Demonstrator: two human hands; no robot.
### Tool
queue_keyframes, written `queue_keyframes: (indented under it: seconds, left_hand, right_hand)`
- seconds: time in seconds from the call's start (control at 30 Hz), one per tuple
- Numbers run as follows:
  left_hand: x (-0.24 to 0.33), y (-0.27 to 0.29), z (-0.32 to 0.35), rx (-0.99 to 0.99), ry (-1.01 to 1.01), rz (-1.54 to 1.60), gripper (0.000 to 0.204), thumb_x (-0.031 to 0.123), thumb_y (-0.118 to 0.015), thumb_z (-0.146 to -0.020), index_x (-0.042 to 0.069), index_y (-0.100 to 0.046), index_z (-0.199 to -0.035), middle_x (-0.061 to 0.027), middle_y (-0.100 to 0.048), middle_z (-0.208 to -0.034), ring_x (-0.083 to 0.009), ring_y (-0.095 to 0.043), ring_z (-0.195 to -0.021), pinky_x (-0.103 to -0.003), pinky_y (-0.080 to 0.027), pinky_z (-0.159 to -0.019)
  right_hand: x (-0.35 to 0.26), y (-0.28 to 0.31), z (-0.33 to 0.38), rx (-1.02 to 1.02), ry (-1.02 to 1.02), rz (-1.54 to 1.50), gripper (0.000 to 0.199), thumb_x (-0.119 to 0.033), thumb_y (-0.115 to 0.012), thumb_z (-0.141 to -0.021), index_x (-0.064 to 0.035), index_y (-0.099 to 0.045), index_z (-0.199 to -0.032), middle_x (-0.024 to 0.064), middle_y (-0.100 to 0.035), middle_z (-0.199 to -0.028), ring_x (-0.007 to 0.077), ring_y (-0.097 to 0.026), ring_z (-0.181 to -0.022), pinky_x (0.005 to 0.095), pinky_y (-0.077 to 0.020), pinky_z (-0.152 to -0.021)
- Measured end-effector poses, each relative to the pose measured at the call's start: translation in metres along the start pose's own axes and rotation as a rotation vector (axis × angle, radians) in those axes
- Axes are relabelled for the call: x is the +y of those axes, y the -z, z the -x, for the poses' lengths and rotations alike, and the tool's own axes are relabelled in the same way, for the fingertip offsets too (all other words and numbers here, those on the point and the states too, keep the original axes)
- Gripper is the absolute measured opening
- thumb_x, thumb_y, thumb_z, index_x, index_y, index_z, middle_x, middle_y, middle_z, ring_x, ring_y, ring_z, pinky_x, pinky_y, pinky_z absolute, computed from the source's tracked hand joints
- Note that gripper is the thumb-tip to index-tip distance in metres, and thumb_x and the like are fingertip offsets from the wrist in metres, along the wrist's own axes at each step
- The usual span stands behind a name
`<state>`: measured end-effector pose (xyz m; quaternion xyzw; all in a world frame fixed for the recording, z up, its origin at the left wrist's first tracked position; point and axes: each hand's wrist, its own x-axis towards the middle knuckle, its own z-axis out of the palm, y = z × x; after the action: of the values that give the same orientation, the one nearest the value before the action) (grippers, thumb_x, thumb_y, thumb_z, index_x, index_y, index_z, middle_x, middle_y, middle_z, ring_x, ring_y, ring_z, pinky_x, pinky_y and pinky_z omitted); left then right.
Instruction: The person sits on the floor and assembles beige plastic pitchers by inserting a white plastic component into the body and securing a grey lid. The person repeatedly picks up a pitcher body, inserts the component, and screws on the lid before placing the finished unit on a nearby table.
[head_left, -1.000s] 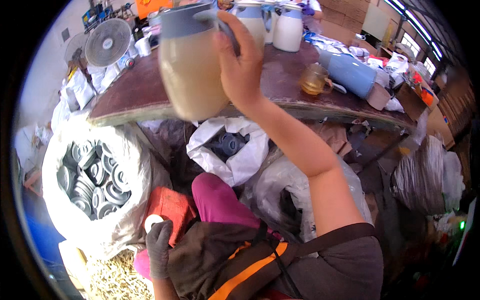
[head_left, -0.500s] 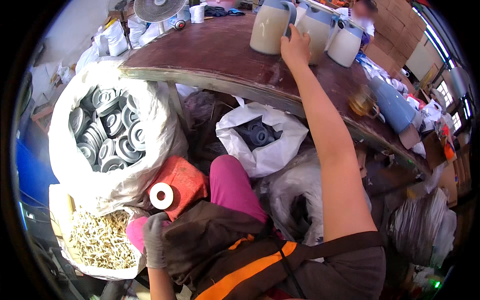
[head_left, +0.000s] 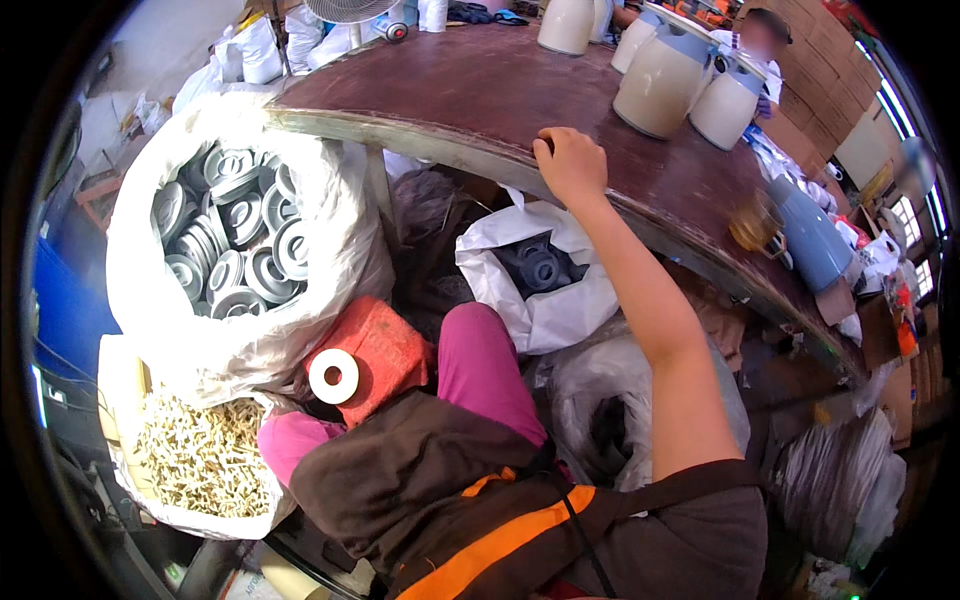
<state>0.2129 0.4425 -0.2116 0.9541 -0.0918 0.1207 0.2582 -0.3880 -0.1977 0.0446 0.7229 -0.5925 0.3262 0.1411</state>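
My right hand (head_left: 573, 168) is at the near edge of the dark red table (head_left: 450, 80), its fingers curled in and no object showing in them. Its palm is hidden. Beyond it on the table stand cream jugs with blue-grey tops: a large jug (head_left: 655, 88), a smaller jug (head_left: 722, 108) at its right, and another jug (head_left: 566, 26) farther back, cut by the upper edge. My left hand is out of view. Below the table, near my knees, a white sack (head_left: 545, 325) holds dark grey plastic parts (head_left: 540, 266).
At left stands a big white sack (head_left: 130, 270) of grey round lids (head_left: 240, 215), above a bag of small screws (head_left: 200, 455). A tape roll (head_left: 333, 376) lies on red cloth (head_left: 385, 345). A glass mug (head_left: 755, 222) is near the table's right side. Across it is another person (head_left: 760, 60).
My right hand has let go of the jug handle and drawn back to the table edge. That jug stands farther back. My gloved left hand has left the view, which has shifted slightly.
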Motion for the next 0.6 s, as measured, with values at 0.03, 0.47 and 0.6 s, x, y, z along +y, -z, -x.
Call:
queue_keyframes:
  seconds: [0.03, 0.47, 0.6]
  left_hand:
    - [0.028, -0.005, 0.014, -0.067, -0.038, 0.105, 0.040, 0.019, -0.052, -0.092, -0.005, -0.049, -0.124, -0.0123, -0.055, -0.122, -0.0206, -0.053, -0.108, -0.033, -0.044, -0.091]
    - [0.256, -0.017, 0.127, -0.760, -0.158, 0.808, 0.039, 0.018, -0.056, -0.088, 0.000, -0.051, -0.123, -0.0113, -0.057, -0.121, -0.0228, -0.055, -0.109, -0.035, -0.045, -0.092]
    - [0.167, -0.004, 0.077, -0.472, 0.152, 0.926, 0.039, 0.018, -0.057, -0.087, 0.001, -0.051, -0.122, -0.0110, -0.058, -0.120, -0.0235, -0.055, -0.109, -0.035, -0.046, -0.092]
  right_hand:
    - [0.002, -0.002, 0.000, 0.012, 0.006, -0.005, 0.026, -0.030, -0.055, -0.084, -0.0108, -0.069, -0.094, 0.0086, -0.066, -0.099, 0.0277, -0.061, -0.096, 0.0430, -0.0453, -0.083]
    - [0.018, 0.001, 0.007, 0.192, 0.074, -0.145, 0.020, -0.026, -0.058, -0.083, -0.0100, -0.065, -0.093, 0.0075, -0.065, -0.094, 0.0286, -0.060, -0.092, 0.0428, -0.0441, -0.080]
    - [0.004, 0.000, 0.005, 0.303, 0.131, -0.342, 0.018, -0.024, -0.057, -0.086, -0.0084, -0.063, -0.092, 0.0080, -0.064, -0.092, 0.0293, -0.059, -0.091, 0.0414, -0.0428, -0.081]
